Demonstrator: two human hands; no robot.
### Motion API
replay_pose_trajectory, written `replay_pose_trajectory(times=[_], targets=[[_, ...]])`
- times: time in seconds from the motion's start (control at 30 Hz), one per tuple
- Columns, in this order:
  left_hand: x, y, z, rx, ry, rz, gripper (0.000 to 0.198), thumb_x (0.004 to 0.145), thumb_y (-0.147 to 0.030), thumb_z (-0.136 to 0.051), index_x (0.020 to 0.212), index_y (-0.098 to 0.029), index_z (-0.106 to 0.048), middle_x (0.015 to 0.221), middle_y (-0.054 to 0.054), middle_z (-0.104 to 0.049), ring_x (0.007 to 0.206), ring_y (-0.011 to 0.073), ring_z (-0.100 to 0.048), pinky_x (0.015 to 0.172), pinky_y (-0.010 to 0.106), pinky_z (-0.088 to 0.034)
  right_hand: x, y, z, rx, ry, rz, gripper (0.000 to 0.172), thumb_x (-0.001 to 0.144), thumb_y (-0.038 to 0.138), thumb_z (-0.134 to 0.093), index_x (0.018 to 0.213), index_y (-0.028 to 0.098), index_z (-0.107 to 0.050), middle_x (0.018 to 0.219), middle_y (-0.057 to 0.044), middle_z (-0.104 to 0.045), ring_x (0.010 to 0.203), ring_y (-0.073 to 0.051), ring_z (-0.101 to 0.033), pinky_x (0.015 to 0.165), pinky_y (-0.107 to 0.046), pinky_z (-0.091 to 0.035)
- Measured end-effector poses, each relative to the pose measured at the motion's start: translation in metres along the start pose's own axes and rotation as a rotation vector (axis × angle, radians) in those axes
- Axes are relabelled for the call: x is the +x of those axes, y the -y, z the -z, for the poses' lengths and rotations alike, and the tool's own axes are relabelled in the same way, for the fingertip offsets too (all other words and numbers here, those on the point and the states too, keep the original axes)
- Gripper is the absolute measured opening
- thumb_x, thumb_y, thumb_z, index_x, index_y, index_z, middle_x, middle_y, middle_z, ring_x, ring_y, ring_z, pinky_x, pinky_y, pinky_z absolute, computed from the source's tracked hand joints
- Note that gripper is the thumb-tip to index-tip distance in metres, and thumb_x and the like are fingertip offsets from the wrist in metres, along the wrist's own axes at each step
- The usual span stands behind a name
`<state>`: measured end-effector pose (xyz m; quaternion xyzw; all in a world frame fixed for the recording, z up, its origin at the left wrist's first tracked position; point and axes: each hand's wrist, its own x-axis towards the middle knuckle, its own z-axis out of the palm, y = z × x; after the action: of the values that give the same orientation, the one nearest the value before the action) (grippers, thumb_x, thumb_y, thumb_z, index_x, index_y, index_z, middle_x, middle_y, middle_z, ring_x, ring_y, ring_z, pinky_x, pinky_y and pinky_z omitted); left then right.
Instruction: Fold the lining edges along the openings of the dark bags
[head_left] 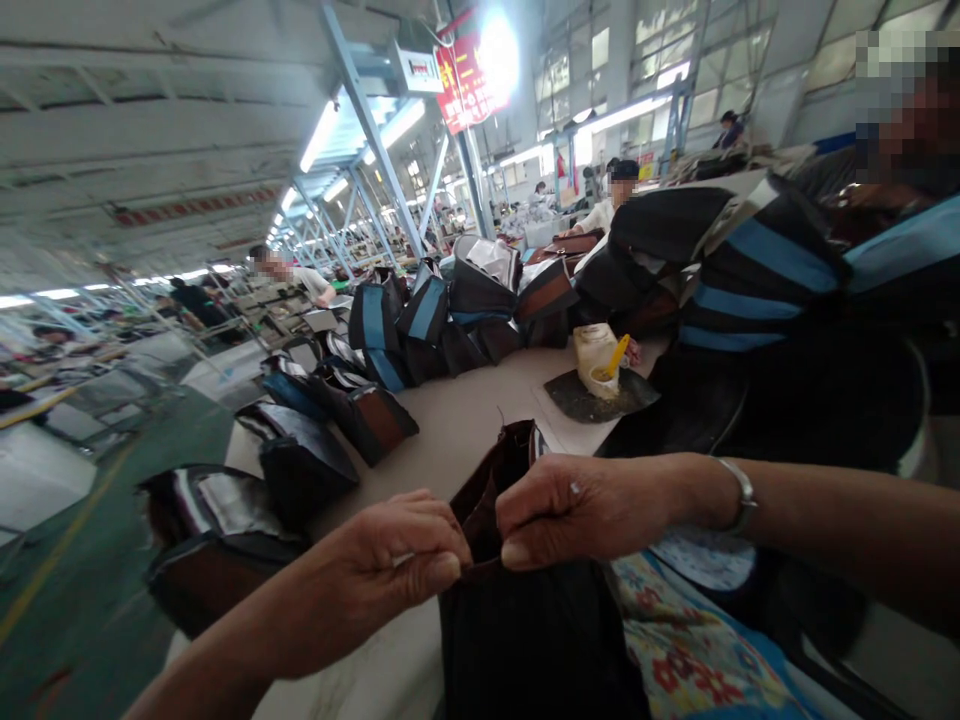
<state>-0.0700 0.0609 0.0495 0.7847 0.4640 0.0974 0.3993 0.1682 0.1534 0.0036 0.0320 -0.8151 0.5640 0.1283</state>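
Observation:
A black bag (532, 640) with a dark brown lining stands close in front of me, its mouth facing up. My left hand (405, 555) pinches the near-left edge of the opening between thumb and fingers. On the same rim, a little to the right, my right hand (577, 510) is closed with the thumb on the outer side and the fingers curled inside. The far end of the opening rises behind my right hand, with a loose thread at its tip. Most of the bag's inside is dark or hidden by my hands.
On the pale table (450, 410), a cut-open white container (595, 350) with a yellow-handled tool (618, 355) rests on a dark sheet (570, 395). Unfinished bags (424, 310) line the table's back and left. Striped bags (757, 270) are heaped at right. Floral fabric (690, 640) covers my lap. Co-workers sit beyond.

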Motion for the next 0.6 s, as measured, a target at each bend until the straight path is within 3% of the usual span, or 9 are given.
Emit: replay_pose_trajectory(times=[0.17, 0.27, 0.37, 0.47, 0.6], targets=[[-0.001, 0.001, -0.012, 0.042, -0.094, 0.004, 0.033, 0.100, -0.042, -0.043, 0.077, -0.019, -0.053, 0.080, -0.001, -0.049, 0.081, 0.0144, -0.046, 0.077, 0.027, -0.036, -0.001, -0.014, -0.003, -0.073, -0.064, 0.090, 0.039, 0.099, 0.032, -0.058, 0.067, 0.017, -0.041, 0.061, 0.009, -0.030, 0.056, -0.007, -0.027, 0.051, -0.022, -0.024], [-0.003, 0.004, -0.017, -0.001, -0.142, -0.028, 0.032, 0.100, -0.041, -0.043, 0.077, -0.020, -0.050, 0.079, -0.002, -0.047, 0.081, 0.0139, -0.046, 0.078, 0.027, -0.036, -0.001, -0.012, 0.000, -0.060, -0.050, 0.025, 0.041, 0.101, 0.034, -0.054, 0.066, 0.018, -0.038, 0.061, 0.009, -0.027, 0.055, -0.007, -0.025, 0.049, -0.022, -0.023], [-0.002, 0.003, -0.019, 0.000, -0.157, -0.031, 0.030, 0.101, -0.040, -0.043, 0.078, -0.020, -0.050, 0.080, -0.002, -0.047, 0.081, 0.0132, -0.046, 0.076, 0.025, -0.036, 0.006, 0.003, 0.005, -0.119, 0.022, -0.049, 0.033, 0.102, 0.032, -0.052, 0.073, 0.017, -0.044, 0.064, 0.008, -0.034, 0.056, -0.007, -0.030, 0.050, -0.019, -0.027], [0.000, -0.002, -0.021, 0.047, -0.192, -0.036, 0.031, 0.100, -0.038, -0.044, 0.075, -0.020, -0.050, 0.078, -0.002, -0.047, 0.082, 0.0132, -0.046, 0.077, 0.025, -0.036, 0.015, 0.013, 0.006, -0.238, 0.075, 0.033, 0.021, 0.099, 0.020, -0.055, 0.080, 0.016, -0.049, 0.069, 0.007, -0.040, 0.063, -0.007, -0.038, 0.059, -0.017, -0.034], [0.001, 0.002, -0.020, 0.074, -0.219, -0.044, 0.039, 0.099, -0.047, -0.044, 0.072, -0.019, -0.052, 0.074, -0.002, -0.048, 0.076, 0.0136, -0.046, 0.078, 0.027, -0.036, 0.018, 0.004, -0.001, -0.167, 0.033, 0.124, 0.031, 0.097, 0.019, -0.056, 0.069, 0.016, -0.043, 0.065, 0.007, -0.036, 0.060, -0.006, -0.034, 0.056, -0.017, -0.032]])
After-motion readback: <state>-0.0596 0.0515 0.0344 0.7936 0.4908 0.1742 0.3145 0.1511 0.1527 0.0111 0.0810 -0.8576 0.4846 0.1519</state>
